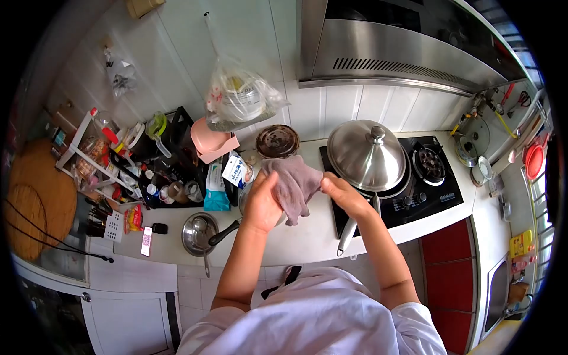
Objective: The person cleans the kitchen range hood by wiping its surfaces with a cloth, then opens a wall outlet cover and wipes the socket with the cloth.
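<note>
A greyish-mauve cloth (pixel 294 188) hangs between my two hands above the counter. My left hand (pixel 264 204) grips its left side, thumb on top and the fingers hidden underneath. The cloth's right edge is pinched between the thumb and fingers of my right hand (pixel 346 195). Close to my right hand, a pan with a domed steel lid (pixel 358 155) sits on the black gas stove (pixel 438 192), its handle (pixel 347 236) pointing toward me. Behind my left hand, a pan with a black handle (pixel 226 232) is partly hidden.
A steel bowl (pixel 192 236) with a ladle stands on the white counter (pixel 278 254). Behind are a dark round pan (pixel 277 141), a pink container (pixel 210 139) and a blue-and-white packet (pixel 216 189). A range hood (pixel 384 53) overhangs the stove. A phone (pixel 146 241) lies at left.
</note>
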A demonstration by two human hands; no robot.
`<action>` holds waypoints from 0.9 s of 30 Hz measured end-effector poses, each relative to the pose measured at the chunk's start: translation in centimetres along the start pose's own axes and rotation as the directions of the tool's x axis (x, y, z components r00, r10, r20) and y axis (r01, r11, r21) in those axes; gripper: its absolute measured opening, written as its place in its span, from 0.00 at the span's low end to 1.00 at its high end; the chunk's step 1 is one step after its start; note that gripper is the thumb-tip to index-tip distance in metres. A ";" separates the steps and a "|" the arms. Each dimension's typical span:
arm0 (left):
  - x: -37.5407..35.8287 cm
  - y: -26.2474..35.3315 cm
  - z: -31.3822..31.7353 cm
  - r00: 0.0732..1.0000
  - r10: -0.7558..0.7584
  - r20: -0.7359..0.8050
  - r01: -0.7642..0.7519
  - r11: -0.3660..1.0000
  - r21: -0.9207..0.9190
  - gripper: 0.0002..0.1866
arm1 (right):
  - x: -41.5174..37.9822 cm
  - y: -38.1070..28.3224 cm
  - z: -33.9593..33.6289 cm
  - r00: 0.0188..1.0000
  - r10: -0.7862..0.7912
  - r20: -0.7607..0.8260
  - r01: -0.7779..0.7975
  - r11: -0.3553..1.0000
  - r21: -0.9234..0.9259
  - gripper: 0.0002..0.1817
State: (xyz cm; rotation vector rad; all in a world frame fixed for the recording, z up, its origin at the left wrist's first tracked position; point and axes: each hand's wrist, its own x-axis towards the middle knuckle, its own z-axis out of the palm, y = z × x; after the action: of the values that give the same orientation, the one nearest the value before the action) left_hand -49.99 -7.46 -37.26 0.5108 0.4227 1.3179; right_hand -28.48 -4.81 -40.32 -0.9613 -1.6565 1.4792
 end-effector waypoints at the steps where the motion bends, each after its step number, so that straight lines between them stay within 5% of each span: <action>1: 0.2 -0.2 -0.7 0.983 0.073 0.168 -0.101 0.981 0.166 0.21 | 0.2 0.1 1.1 0.995 -0.085 0.047 0.068 0.956 0.286 0.26; 2: 0.1 -0.1 -0.4 0.933 0.114 0.342 -0.225 0.925 0.306 0.23 | 0.4 -0.4 1.7 0.995 -0.088 0.043 0.072 0.955 0.288 0.26; 3: -0.8 0.1 0.2 0.942 0.149 0.301 -0.266 0.879 0.395 0.19 | 0.6 -1.0 2.0 0.981 -0.193 -0.030 0.190 0.914 0.359 0.19; 4: -1.1 1.1 0.2 0.868 0.163 0.469 -0.453 0.646 0.615 0.12 | 0.9 -1.4 2.1 0.951 -0.290 -0.108 0.308 0.855 0.417 0.14; 5: -1.3 2.1 0.3 0.766 0.171 0.620 -0.637 0.334 0.694 0.07 | 1.2 -1.7 1.9 0.900 -0.392 -0.191 0.434 0.855 0.284 0.14; 6: -1.7 3.6 3.8 0.608 0.114 0.786 -0.793 0.048 0.607 0.07 | 1.4 -2.6 1.8 0.854 -0.448 -0.265 0.507 0.831 0.228 0.12; 7: -1.5 4.9 4.4 0.544 0.031 0.838 -0.816 -0.211 0.538 0.06 | 1.6 -3.6 1.2 0.831 -0.500 -0.244 0.541 0.829 0.143 0.12; 8: -0.9 5.2 3.9 0.544 0.122 0.830 -0.787 -0.269 0.555 0.07 | 1.9 -4.3 0.7 0.809 -0.548 -0.212 0.570 0.819 0.059 0.12; 11: 0.2 6.4 2.5 0.602 0.344 0.721 -0.696 -0.216 0.684 0.07 | 3.3 -5.2 0.8 0.801 -0.555 -0.225 0.574 0.818 0.025 0.11; 12: 0.6 6.6 2.0 0.585 0.364 0.725 -0.749 -0.099 0.655 0.12 | 3.6 -5.4 0.8 0.824 -0.517 -0.234 0.534 0.845 0.015 0.10; 14: 0.1 7.2 1.3 0.716 0.341 0.610 -0.652 0.014 0.758 0.18 | 4.1 -6.1 0.7 0.818 -0.539 -0.201 0.546 0.837 -0.023 0.11; 16: -0.2 8.6 1.4 0.741 0.271 0.615 -0.617 -0.089 0.782 0.22 | 4.5 -7.5 0.7 0.902 -0.409 -0.137 0.422 0.902 0.087 0.13; 18: -0.3 9.5 1.5 0.727 0.300 0.618 -0.621 -0.097 0.777 0.20 | 5.4 -8.6 0.7 0.890 -0.448 -0.088 0.454 0.888 0.066 0.16; 22: -0.4 12.1 0.7 0.706 0.226 0.671 -0.703 0.105 0.704 0.18 | 6.5 -10.8 1.3 0.906 -0.424 0.001 0.424 0.905 0.024 0.12; 27: -0.8 15.7 -0.1 0.788 0.124 0.603 -0.604 0.347 0.718 0.13 | 8.4 -11.8 2.6 0.924 -0.375 0.077 0.371 0.927 0.062 0.12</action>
State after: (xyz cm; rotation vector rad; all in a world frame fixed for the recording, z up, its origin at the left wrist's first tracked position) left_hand -62.80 -5.61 -28.30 1.9335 0.6221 1.2589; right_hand -35.61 0.57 -28.63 -0.5213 -1.7447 1.3053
